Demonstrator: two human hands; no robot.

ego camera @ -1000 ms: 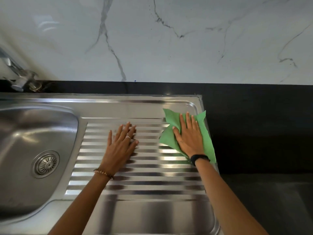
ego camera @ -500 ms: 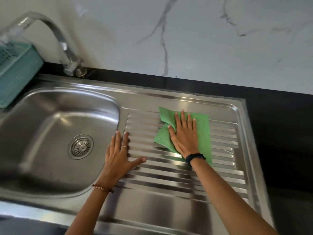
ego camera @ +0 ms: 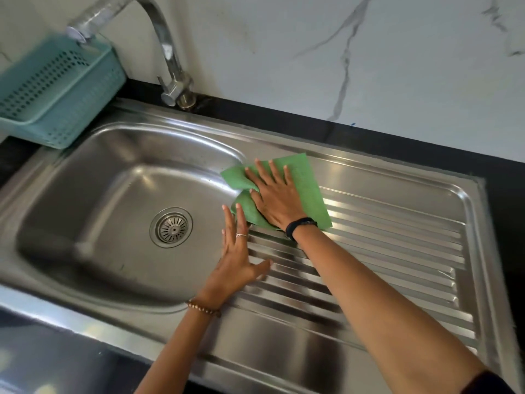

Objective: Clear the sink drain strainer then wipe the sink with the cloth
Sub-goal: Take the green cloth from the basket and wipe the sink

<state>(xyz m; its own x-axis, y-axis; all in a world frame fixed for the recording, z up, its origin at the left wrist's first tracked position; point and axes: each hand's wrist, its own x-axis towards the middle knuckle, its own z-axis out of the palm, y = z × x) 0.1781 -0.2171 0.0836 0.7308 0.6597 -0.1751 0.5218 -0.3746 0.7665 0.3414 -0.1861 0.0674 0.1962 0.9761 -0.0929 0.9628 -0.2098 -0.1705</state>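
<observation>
Steel sink (ego camera: 119,177) fills most of your view, its ribbed draining board (ego camera: 383,251) stretching to the right on the black table (ego camera: 505,169). Behind the basin stand the tap (ego camera: 167,52) and a teal basket (ego camera: 54,89). Your right hand (ego camera: 277,196) lies flat, fingers spread, pressing the green cloth (ego camera: 308,191) at the basin's right rim. Your left hand (ego camera: 235,263) rests flat and empty just beside it, fingers straight, touching the cloth's edge. The drain strainer (ego camera: 171,226) sits in the basin floor.
</observation>
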